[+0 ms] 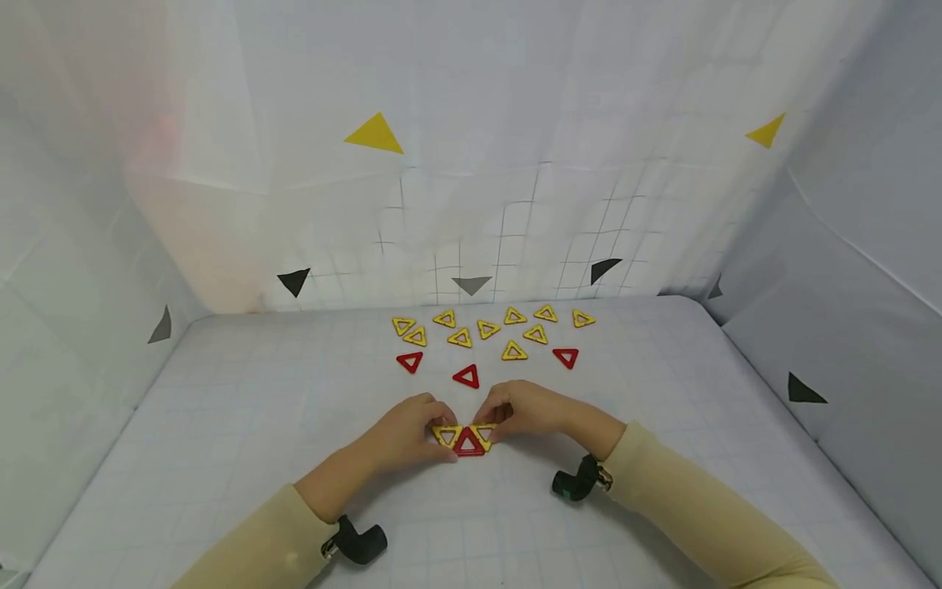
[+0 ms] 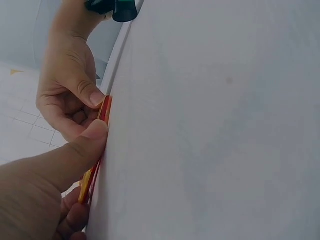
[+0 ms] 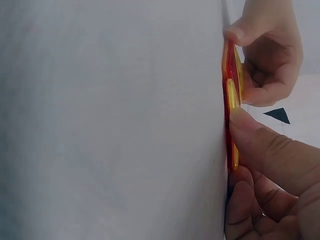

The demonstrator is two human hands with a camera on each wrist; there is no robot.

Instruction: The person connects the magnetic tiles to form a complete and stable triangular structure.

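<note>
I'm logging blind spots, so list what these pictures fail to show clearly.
Head: outer corner of the right yellow triangle, covered by the right grip.
Head: any markings on the far yellow triangles, too small.
Left wrist: middle of the row of triangles, covered by the left grip.
Right wrist: rear of the right grip, cut off by the right edge.

Both hands (image 1: 407,431) (image 1: 531,409) in pinch grips

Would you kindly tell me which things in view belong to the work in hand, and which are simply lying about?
In the work:
left hand
right hand
left yellow triangle
right yellow triangle
middle red triangle

Lying about or background:
far yellow triangles, perhaps spares
three far red triangles, perhaps spares
yellow wall patches
dark wall patches
</note>
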